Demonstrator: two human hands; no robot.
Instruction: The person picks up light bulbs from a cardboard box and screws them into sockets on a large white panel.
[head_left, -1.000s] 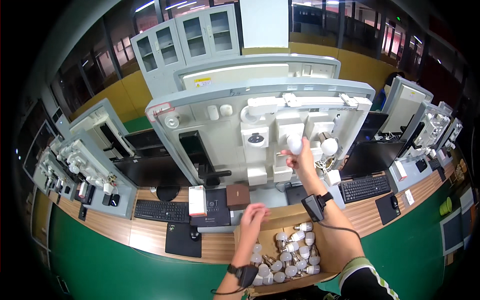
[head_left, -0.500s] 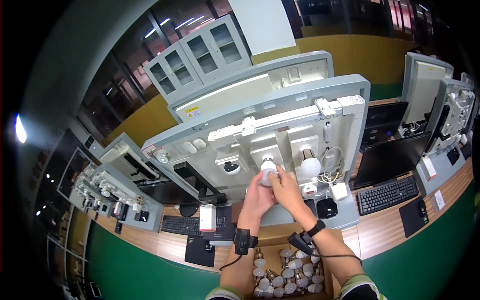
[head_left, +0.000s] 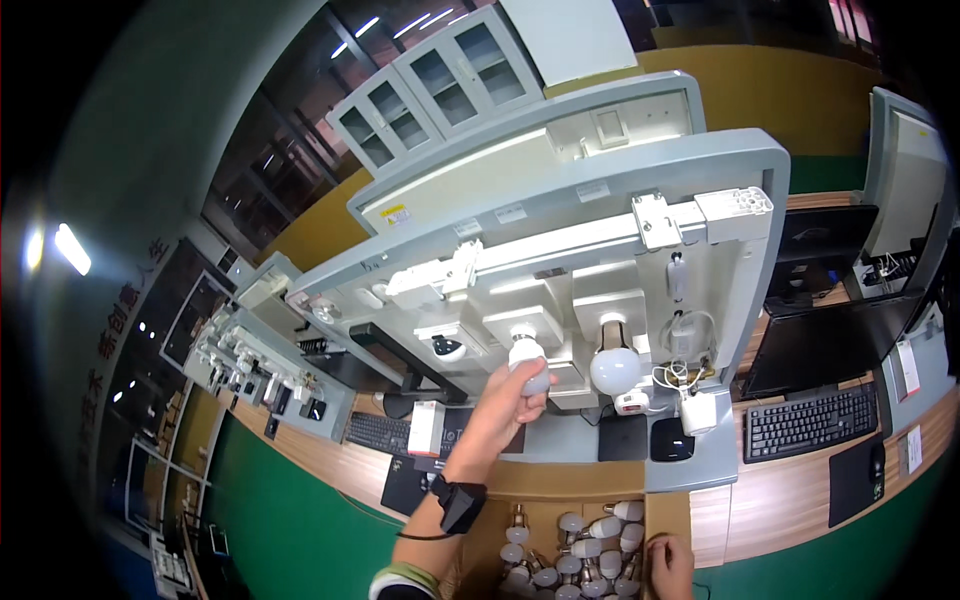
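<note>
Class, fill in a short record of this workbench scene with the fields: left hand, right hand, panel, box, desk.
Left hand: left hand grips a white round light bulb at the panel's socket
Right hand: right hand rests on the brown cardboard box
Panel: grey upright training panel, second white bulb mounted
Box: many loose white bulbs
Desk: black keyboard on wooden top

I see white bulb in my left hand, up at socket on grey training panel, round end pointing down. Second white bulb hangs just beside it, already in its socket. Cardboard box at front edge of bench holds many more white bulbs, lying every way.
</note>
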